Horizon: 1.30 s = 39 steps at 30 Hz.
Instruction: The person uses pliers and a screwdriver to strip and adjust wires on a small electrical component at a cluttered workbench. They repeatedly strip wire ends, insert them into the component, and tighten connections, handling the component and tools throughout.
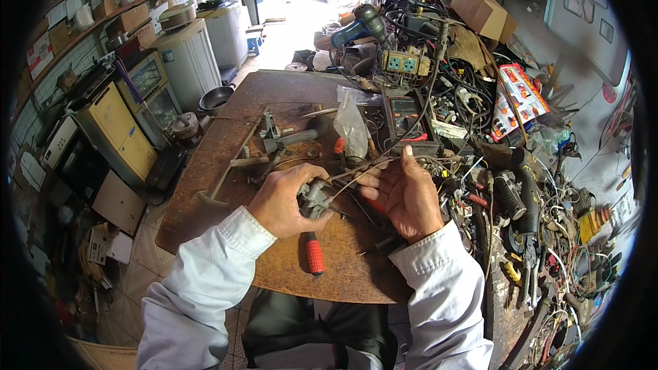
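Note:
My left hand (279,199) is closed round a small grey metal part (314,200), held above the wooden table. Thin brown wires (353,179) run from beside this part toward my right hand (408,199). That hand is turned palm inward, thumb up and fingers stretched behind the wires; I see no firm grip on them. Below the metal part lies a tool with a red ribbed handle (314,255), its far end hidden under my left hand. Just beyond my hands stands a clear plastic bag (351,127).
The brown table (288,275) carries a metal clamp-like tool (291,139) and a multimeter (406,120). Tangled cables and tools (473,106) heap along the right side. A dark pan (216,98) and old appliances (127,137) stand left.

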Motion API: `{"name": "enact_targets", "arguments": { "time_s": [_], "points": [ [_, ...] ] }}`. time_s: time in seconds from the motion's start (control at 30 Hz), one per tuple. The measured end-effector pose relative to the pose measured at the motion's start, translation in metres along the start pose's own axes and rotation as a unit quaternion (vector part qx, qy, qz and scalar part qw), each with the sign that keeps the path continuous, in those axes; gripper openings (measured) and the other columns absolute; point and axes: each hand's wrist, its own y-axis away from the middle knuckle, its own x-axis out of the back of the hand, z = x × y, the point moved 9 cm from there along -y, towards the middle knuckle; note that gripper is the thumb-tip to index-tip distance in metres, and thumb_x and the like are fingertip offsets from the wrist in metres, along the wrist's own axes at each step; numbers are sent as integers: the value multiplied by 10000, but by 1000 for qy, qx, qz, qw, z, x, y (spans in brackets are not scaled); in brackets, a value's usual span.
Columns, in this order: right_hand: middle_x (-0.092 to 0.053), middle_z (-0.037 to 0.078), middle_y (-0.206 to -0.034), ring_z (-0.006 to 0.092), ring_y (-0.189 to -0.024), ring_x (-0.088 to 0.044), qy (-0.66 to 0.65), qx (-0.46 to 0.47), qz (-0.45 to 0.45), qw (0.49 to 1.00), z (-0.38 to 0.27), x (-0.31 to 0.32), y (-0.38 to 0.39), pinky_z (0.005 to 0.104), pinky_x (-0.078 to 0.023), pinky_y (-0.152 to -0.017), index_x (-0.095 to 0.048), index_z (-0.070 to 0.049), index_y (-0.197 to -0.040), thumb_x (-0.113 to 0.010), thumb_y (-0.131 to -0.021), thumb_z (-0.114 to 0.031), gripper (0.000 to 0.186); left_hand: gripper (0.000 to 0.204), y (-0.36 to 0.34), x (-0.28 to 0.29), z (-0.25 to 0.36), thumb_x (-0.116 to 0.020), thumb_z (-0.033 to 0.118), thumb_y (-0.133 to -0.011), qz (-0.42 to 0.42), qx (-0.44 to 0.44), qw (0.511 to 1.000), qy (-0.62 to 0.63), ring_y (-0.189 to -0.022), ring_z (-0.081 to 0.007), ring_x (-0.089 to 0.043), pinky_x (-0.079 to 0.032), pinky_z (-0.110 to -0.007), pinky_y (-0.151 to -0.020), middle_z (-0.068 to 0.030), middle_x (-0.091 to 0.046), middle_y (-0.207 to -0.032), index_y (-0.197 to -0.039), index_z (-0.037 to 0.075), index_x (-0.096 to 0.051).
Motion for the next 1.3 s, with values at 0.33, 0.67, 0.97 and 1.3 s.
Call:
{"name": "enact_targets", "arguments": {
  "time_s": [0.33,0.67,0.97,1.3],
  "points": [
    [-662,173,-942,298,-874,-702,5,73,-8,997,-17,-4,5,397,-585,-754,-572,31,-1042,-589,-985,-408,444,570,-2,4,-6,-859,145,-614,-3,-4,999,39,-795,-128,-580,-504,-295,-770,-96,-637,-882,-1096,-6,-594],
    [-689,137,-898,235,-782,-703,29,50,-15,998,-9,-4,2,334,-596,-685,-589,26,-1039,-654,-954,-199,249,558,0,-3,5,-871,178,-624,-31,-8,999,-8,-812,-247,-669,-538,-339,-747,-125,-658,-922,-1088,24,-603],
    [-700,187,-903,276,-777,-718,132,63,-46,988,-18,-2,2,372,-614,-686,-592,63,-1006,-586,-927,-15,111,538,1,-3,10,-868,164,-593,-27,-68,996,-47,-782,-224,-658,-529,-330,-728,-118,-654,-903,-1045,21,-613],
    [-692,149,-926,244,-770,-706,57,139,19,989,-59,32,2,376,-608,-703,-566,21,-1024,-626,-949,-108,161,547,0,5,3,-865,159,-592,-35,-39,998,-21,-820,-214,-659,-531,-324,-771,-127,-663,-938,-1051,5,-611]
  ]
}}
